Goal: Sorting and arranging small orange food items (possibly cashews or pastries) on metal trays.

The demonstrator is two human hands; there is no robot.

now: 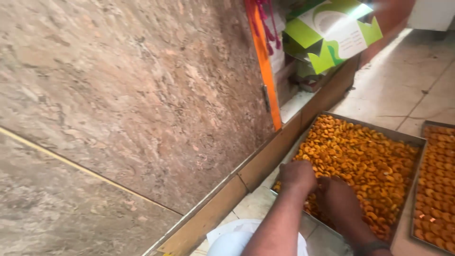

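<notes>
A large metal tray [417, 141] full of small orange curled snack pieces [365, 151] lies on the tiled floor. My left hand [297, 175] rests on the pieces at the tray's near left corner, fingers curled down into them. Beside it, my right hand [337, 196] is also pressed into the pieces, its fingers hidden. Whether either hand holds pieces is unclear. A dark band sits on my right wrist [372, 246].
A second tray [438, 182] of the same orange pieces lies to the right. A brown stone-patterned wall [132, 104] with a wooden skirting fills the left. A green and white carton [334, 31] sits at the top, beside an orange upright strip [263, 66].
</notes>
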